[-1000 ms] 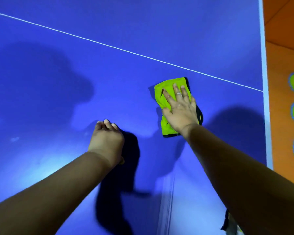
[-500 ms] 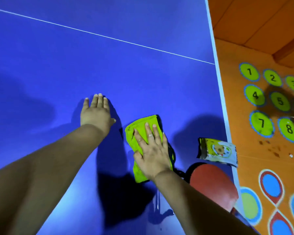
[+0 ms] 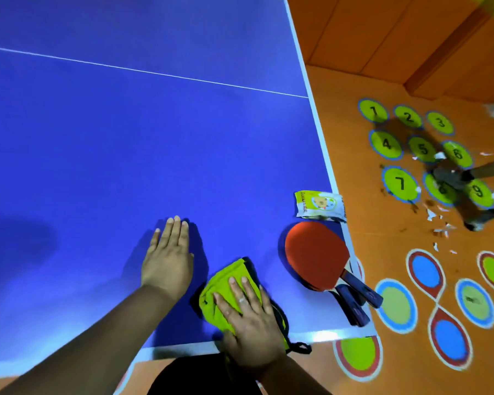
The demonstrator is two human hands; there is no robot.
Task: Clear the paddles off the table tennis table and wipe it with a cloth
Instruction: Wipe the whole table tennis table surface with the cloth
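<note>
The blue table tennis table [image 3: 154, 138] fills most of the view, with a thin white line [image 3: 154, 72] crossing its top; the left hand [image 3: 167, 262] lies flat on the bare surface, palm down, fingers straight and close together, holding nothing; just to its right the right hand [image 3: 250, 326] presses flat on a yellow-green cloth [image 3: 226, 292], fingers straight and slightly spread over the fabric rather than curled round it; the cloth is bunched, with dark edging, and sits at the table's near edge, a dark loop of it hanging over that edge; two paddles [image 3: 317, 255] lie stacked near the near right corner, red face uppermost, their dark blue handles pointing towards the corner and reaching the right edge; just beyond them a small printed packet [image 3: 318, 205] rests on the right edge, partly overhanging; the orange floor [image 3: 382, 246] beside the table carries numbered green circles [image 3: 399, 183] and scattered white scraps; another person's feet [image 3: 451, 178] stand among the circles.
</note>
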